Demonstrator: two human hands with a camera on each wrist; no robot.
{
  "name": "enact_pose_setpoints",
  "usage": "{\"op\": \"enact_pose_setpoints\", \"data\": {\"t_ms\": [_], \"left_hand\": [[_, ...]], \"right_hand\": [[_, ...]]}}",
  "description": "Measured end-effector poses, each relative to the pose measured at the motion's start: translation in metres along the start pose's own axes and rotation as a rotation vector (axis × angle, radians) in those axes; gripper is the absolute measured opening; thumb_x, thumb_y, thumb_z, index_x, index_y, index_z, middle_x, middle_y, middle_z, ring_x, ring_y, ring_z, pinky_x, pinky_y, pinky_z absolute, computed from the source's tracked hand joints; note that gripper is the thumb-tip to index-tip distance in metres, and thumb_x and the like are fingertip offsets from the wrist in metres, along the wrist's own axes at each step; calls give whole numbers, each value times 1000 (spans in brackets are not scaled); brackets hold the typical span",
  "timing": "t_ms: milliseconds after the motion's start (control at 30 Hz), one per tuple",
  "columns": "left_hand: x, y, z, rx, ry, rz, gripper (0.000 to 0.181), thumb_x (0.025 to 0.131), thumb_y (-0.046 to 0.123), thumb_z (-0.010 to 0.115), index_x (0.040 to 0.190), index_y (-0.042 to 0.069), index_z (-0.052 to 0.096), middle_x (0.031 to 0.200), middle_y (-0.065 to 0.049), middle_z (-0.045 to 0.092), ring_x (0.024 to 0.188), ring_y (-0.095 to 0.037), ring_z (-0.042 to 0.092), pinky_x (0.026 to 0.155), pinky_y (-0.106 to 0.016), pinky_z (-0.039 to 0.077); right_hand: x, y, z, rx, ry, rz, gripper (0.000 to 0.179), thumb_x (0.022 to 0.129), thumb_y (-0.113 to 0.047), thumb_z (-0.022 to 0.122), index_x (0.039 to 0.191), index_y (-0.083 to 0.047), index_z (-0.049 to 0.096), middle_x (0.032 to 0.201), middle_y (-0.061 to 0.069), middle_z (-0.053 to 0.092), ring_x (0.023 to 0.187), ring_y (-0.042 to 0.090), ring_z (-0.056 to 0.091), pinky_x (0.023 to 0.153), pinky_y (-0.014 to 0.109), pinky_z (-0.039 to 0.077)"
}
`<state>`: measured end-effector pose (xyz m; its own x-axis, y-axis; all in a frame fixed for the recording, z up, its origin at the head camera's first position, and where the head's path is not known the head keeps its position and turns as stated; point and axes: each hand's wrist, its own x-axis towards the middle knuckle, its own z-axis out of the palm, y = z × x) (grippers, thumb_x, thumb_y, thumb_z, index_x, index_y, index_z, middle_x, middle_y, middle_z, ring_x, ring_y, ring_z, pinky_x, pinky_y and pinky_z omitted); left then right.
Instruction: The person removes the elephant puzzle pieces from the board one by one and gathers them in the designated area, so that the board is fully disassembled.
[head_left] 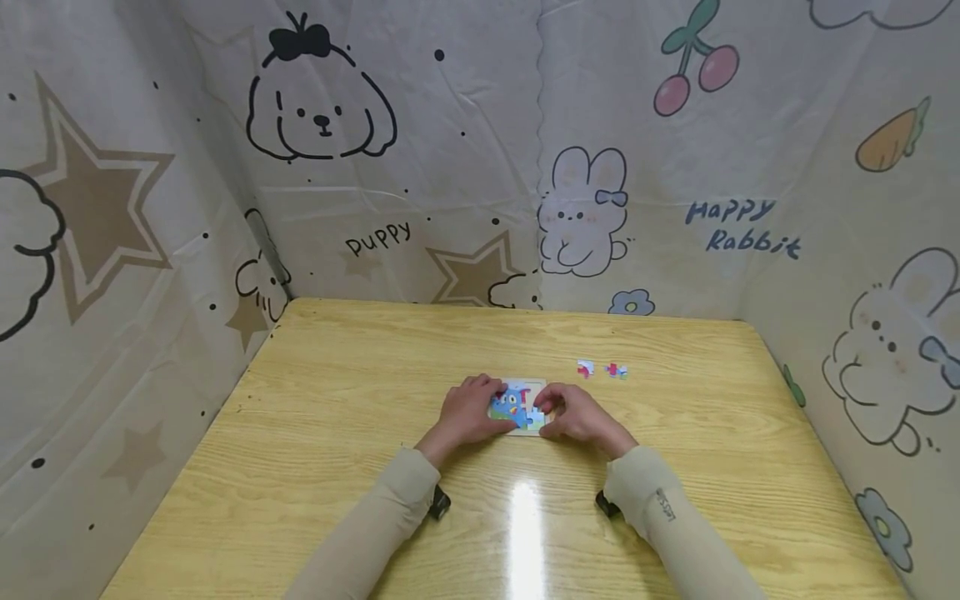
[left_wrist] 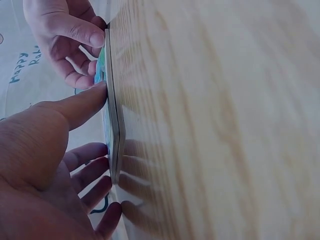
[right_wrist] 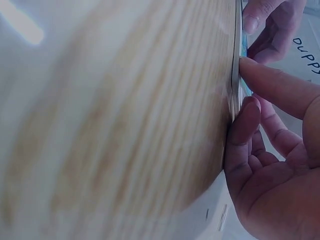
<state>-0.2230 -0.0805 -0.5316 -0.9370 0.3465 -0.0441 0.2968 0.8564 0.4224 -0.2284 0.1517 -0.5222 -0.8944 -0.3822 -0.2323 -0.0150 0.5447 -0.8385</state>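
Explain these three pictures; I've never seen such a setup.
There is no robot here, just a person's bare left hand and right hand. A head-worn camera took the wide picture, looking forward and down. The other two come from wrist cameras, one on each arm, so they look along the table. On it lies a puzzle showing a blue figure, with loose pieces beyond it, to the right. The left hand holds the puzzle's left side between thumb and fingers; the right hand's fingers curl at its right side.
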Motion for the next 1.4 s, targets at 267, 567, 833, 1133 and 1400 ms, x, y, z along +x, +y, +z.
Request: {"op": "enact_pose_setpoints", "data": {"t_ms": [267,567,833,1133,1400], "left_hand": [[3,-3,2,-44,26,-5,70,84,50,83,141,15,62,131,-6,63,127,-30,55,107,-51,43],[1,-3,4,-207,109,-2,71,76,39,93,134,7,68,127,-11,61,120,-30,52,104,-47,46],[-2,-2,3,-312,133,-15,68,72,32,97,130,7,71,120,-11,60,111,-28,53,99,-46,47],[-1,-2,2,-333,118,-37,67,72,33,97,129,8,72,116,-9,59,105,-24,51,93,-39,45],[-1,-2,2,-312,119,-15,64,71,31,97,125,7,75,103,-10,60,93,-21,47,83,-33,40]], "right_hand": [[2,1,0,-8,-6,-7,38,80,5,84,112,-2,66,102,11,62,82,22,51,70,29,47],[3,2,0,-1,-8,-17,37,80,6,84,111,-3,67,100,11,61,77,21,52,66,28,48],[3,4,-1,-6,-19,-31,38,79,5,85,111,-3,66,99,11,60,77,21,50,66,28,46],[2,2,-2,-1,-18,-30,38,79,5,85,110,-3,65,97,12,59,76,21,50,65,27,45],[2,2,-1,6,-21,-38,39,79,6,84,110,-3,63,99,11,60,74,20,53,64,27,48]]}}
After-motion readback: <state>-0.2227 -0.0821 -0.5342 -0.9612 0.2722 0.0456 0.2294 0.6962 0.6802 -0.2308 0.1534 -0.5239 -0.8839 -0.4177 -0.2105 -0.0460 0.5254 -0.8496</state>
